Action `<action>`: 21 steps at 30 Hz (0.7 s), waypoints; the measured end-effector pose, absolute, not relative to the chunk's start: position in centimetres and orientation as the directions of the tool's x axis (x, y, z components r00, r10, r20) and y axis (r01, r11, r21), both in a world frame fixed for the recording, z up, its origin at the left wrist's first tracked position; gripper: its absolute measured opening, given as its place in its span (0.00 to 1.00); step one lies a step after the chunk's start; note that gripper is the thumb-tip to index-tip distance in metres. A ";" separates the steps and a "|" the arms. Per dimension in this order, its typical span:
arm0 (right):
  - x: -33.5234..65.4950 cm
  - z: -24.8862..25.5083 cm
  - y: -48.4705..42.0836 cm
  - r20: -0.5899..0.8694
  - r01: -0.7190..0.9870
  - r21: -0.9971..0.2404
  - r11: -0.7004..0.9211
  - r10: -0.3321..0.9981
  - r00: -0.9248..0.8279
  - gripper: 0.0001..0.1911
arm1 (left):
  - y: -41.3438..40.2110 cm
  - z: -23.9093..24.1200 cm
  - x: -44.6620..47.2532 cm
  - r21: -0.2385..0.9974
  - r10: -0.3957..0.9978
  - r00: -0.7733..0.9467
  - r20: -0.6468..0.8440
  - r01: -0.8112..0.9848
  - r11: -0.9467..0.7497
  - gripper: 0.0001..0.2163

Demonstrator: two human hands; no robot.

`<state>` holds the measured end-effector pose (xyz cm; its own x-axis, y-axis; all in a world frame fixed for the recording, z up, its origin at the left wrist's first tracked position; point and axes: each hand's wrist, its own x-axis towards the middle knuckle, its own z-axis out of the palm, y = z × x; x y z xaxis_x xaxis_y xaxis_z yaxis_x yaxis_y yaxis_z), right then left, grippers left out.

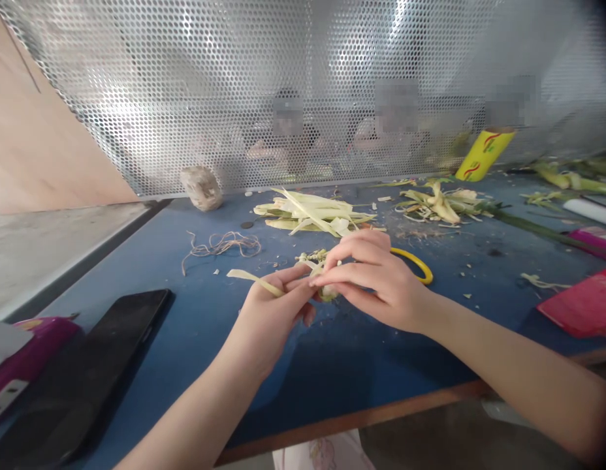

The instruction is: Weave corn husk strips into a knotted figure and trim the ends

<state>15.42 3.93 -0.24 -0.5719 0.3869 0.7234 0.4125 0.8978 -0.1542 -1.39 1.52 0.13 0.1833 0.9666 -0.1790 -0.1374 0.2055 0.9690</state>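
Above the blue table, both my hands meet over a small pale bundle of plaited husk (328, 292), mostly hidden by the fingers. My left hand (273, 310) is closed round it from the left, and a pale husk strip (249, 277) sticks out between its thumb and fingers. From the right, the fingertips of my right hand (381, 277) pinch at the same bundle. Just behind the fingers shows a knobbly greenish braided part (313, 256); whether it joins the bundle, I cannot tell. A heap of pale husks (307, 212) lies beyond my hands.
A yellow loop (420, 264) pokes out behind my right hand. Thin string (224, 245), a wrapped lump (202, 188) and a black phone (121, 339) lie left. Rightward are husk scraps (443, 203), a yellow tube (484, 155) and a red object (580, 301). A perforated metal screen (234, 78) stands behind.
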 end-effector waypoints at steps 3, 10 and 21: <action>15.3 -0.2 4.0 0.713 0.412 -0.194 0.890 0.417 -0.564 0.06 | 1.4 0.2 -1.3 0.978 0.971 0.184 -0.152 -0.117 0.175 0.13; 15.5 -0.2 3.2 0.808 0.435 -0.083 0.897 0.316 -0.497 0.06 | 1.6 0.4 -1.3 0.984 0.992 0.095 -0.086 -0.148 0.099 0.12; 13.4 -0.1 3.5 0.481 0.613 -0.440 0.656 0.749 -0.456 0.15 | 1.9 0.5 -1.4 0.967 0.997 0.040 0.065 -0.250 -0.053 0.12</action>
